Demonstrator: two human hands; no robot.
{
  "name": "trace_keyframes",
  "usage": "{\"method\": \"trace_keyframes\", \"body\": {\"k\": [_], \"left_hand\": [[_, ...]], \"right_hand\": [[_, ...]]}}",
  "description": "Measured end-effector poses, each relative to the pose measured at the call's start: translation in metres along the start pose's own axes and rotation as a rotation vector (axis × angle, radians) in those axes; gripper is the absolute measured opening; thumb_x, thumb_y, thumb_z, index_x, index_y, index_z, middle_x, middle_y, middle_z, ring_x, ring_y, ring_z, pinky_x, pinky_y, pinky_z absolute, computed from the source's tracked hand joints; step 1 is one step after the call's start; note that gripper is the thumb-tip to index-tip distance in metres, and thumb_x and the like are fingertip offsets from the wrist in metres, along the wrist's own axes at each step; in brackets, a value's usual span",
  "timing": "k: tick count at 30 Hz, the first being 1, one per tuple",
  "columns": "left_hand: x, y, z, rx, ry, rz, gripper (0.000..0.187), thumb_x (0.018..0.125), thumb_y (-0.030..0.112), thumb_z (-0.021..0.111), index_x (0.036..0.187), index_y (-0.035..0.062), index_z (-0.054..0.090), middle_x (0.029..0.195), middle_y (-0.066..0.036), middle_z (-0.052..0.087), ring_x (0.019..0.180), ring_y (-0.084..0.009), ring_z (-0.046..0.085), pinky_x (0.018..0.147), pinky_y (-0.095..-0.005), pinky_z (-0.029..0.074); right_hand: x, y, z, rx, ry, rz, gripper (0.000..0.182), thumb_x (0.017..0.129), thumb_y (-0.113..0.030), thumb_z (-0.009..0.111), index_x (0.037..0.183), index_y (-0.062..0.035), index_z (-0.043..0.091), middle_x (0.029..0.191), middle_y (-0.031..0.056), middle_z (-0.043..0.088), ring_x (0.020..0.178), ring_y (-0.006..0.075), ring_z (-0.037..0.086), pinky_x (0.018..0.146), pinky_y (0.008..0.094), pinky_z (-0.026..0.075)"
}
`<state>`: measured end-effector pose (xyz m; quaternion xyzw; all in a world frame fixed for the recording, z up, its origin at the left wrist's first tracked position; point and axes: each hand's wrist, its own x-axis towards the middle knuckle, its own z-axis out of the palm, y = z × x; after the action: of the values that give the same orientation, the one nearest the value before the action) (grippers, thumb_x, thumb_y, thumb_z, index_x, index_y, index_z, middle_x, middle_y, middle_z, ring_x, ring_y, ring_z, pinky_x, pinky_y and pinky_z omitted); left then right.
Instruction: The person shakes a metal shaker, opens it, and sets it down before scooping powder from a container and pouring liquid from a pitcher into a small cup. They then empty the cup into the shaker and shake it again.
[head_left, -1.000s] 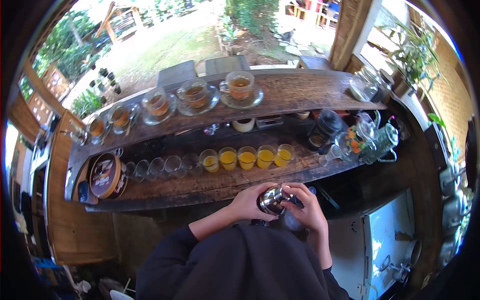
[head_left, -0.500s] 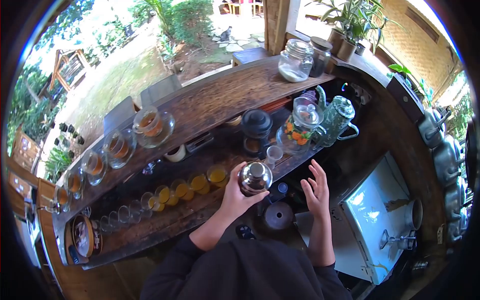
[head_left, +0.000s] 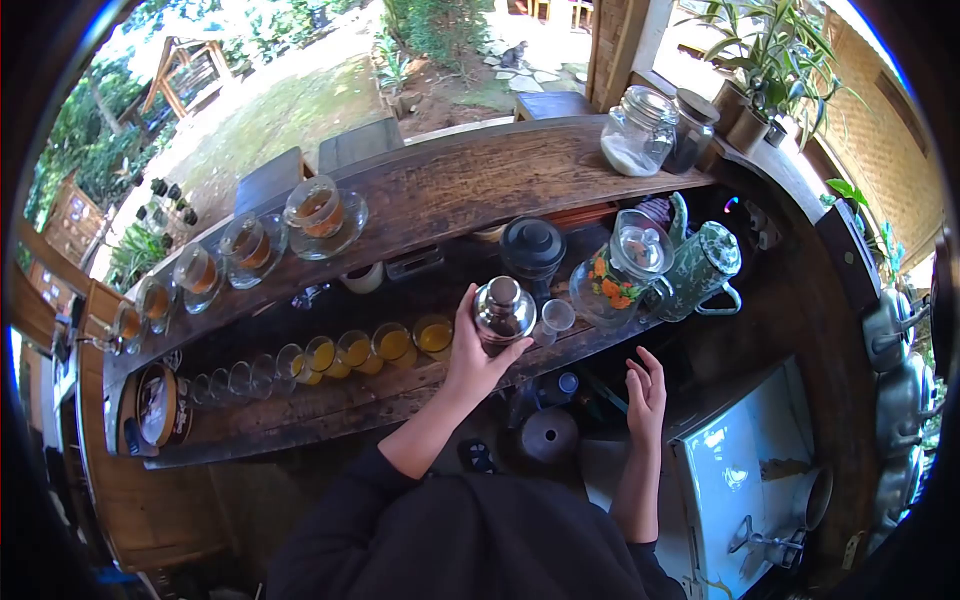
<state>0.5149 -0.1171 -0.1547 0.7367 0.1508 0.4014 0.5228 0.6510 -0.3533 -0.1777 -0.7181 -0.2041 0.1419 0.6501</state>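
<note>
A shiny steel cocktail shaker (head_left: 503, 318) stands upright in my left hand (head_left: 474, 368), its fingers wrapped round the body above the lower counter. My right hand (head_left: 647, 400) hangs apart from it, over the counter's front edge, fingers spread and holding nothing. Just right of the shaker is a small clear cup (head_left: 558, 316). Behind it stands a black-lidded container (head_left: 532, 246). To the left, several glasses of orange drink (head_left: 394, 344) line the lower counter, followed by several glasses that look empty (head_left: 239, 379).
Glass cups of brown drink (head_left: 315, 210) on saucers line the upper wooden counter (head_left: 480, 175). Right of centre stand a flower-painted glass jug (head_left: 600, 290) and a green enamel pot (head_left: 706, 265). Jars (head_left: 638, 135) sit at the back; a white sink (head_left: 735, 475) lies lower right.
My left hand has raised the shaker slightly away from my body. My right hand has lowered a little, its fingers less spread. The whole view has shifted with my head.
</note>
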Motion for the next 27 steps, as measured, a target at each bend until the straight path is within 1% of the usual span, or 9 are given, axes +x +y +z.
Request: {"method": "trace_keyframes", "body": {"k": [4, 6, 11, 14, 17, 18, 19, 22, 27], "left_hand": [[-0.007, -0.005, -0.006, 0.062, -0.02, -0.006, 0.103, 0.073, 0.015, 0.078, 0.142, 0.0014, 0.004, 0.137, -0.021, 0.028, 0.126, -0.0264, 0.037, 0.103, -0.0373, 0.035], [-0.01, 0.0, -0.011, 0.023, -0.001, 0.016, 0.106, 0.071, 0.022, 0.079, 0.141, -0.0009, 0.005, 0.143, -0.026, 0.019, 0.132, -0.0339, 0.028, 0.108, -0.0408, 0.027], [-0.042, 0.019, -0.03, 0.045, -0.026, 0.072, 0.1, 0.073, 0.018, 0.076, 0.141, -0.0009, 0.006, 0.145, -0.025, 0.016, 0.135, -0.0348, 0.023, 0.111, -0.0423, 0.021], [-0.075, 0.019, -0.045, -0.101, 0.002, 0.111, 0.091, 0.076, 0.013, 0.073, 0.141, -0.0004, 0.01, 0.145, -0.025, 0.017, 0.137, -0.0339, 0.022, 0.112, -0.0414, 0.018], [-0.117, 0.017, -0.061, -0.322, -0.044, -0.02, 0.068, 0.083, -0.002, 0.057, 0.139, 0.0042, 0.019, 0.145, -0.021, 0.025, 0.137, -0.0286, 0.023, 0.112, -0.0417, 0.014], [-0.128, 0.017, -0.066, -0.373, -0.052, -0.137, 0.052, 0.087, -0.001, 0.053, 0.133, 0.005, 0.031, 0.143, -0.016, 0.032, 0.135, -0.0239, 0.028, 0.111, -0.0386, 0.017], [-0.137, 0.013, -0.07, -0.378, -0.053, -0.14, 0.052, 0.087, -0.001, 0.053, 0.133, 0.005, 0.031, 0.143, -0.016, 0.032, 0.135, -0.0239, 0.028, 0.111, -0.0386, 0.017], [-0.158, -0.006, -0.078, -0.389, 0.028, -0.367, 0.035, 0.09, 0.002, 0.051, 0.124, 0.0064, 0.042, 0.138, -0.011, 0.041, 0.131, -0.019, 0.034, 0.108, -0.0354, 0.023], [-0.167, -0.013, -0.087, -0.371, 0.045, -0.363, 0.037, 0.089, 0.006, 0.056, 0.124, 0.0051, 0.043, 0.138, -0.01, 0.042, 0.13, -0.0187, 0.037, 0.107, -0.0366, 0.026]], "right_hand": [[-0.014, 0.004, 0.008, 0.074, -0.044, 0.066, 0.043, 0.09, -0.001, 0.041, 0.132, -0.0075, 0.041, 0.132, 0.0064, 0.046, 0.114, 0.0159, 0.051, 0.086, 0.0244, 0.04], [-0.022, -0.001, 0.011, 0.057, -0.044, 0.074, 0.044, 0.089, 0.0, 0.04, 0.132, -0.0086, 0.042, 0.131, 0.006, 0.046, 0.113, 0.016, 0.052, 0.086, 0.025, 0.041], [-0.05, -0.033, 0.001, 0.026, -0.033, 0.118, 0.042, 0.089, 0.003, 0.041, 0.13, -0.0068, 0.043, 0.127, 0.0082, 0.048, 0.104, 0.0167, 0.057, 0.084, 0.0266, 0.042], [-0.068, -0.047, -0.014, -0.045, 0.054, 0.1, 0.04, 0.091, -0.004, 0.043, 0.131, -0.0098, 0.045, 0.123, 0.0075, 0.051, 0.101, 0.0158, 0.058, 0.082, 0.0246, 0.043], [-0.088, -0.052, -0.025, -0.081, 0.148, 0.133, 0.038, 0.092, -0.005, 0.044, 0.129, -0.0096, 0.047, 0.122, 0.0074, 0.052, 0.099, 0.0155, 0.059, 0.081, 0.0251, 0.044], [-0.094, -0.048, -0.03, -0.071, 0.163, 0.139, 0.036, 0.092, -0.008, 0.046, 0.128, -0.0097, 0.048, 0.121, 0.0074, 0.053, 0.098, 0.0157, 0.06, 0.081, 0.0264, 0.045], [-0.1, -0.046, -0.031, -0.076, 0.165, 0.141, 0.036, 0.092, -0.008, 0.046, 0.128, -0.0097, 0.048, 0.121, 0.0074, 0.053, 0.098, 0.0157, 0.06, 0.081, 0.0264, 0.045], [-0.114, -0.045, -0.03, -0.082, 0.185, 0.181, 0.035, 0.091, -0.005, 0.044, 0.125, -0.0078, 0.049, 0.122, 0.0098, 0.053, 0.099, 0.0179, 0.06, 0.083, 0.0272, 0.044], [-0.124, -0.057, -0.022, -0.145, 0.157, 0.184, 0.033, 0.091, -0.007, 0.045, 0.124, -0.0068, 0.05, 0.121, 0.0115, 0.054, 0.099, 0.0192, 0.06, 0.084, 0.0296, 0.044]]}}
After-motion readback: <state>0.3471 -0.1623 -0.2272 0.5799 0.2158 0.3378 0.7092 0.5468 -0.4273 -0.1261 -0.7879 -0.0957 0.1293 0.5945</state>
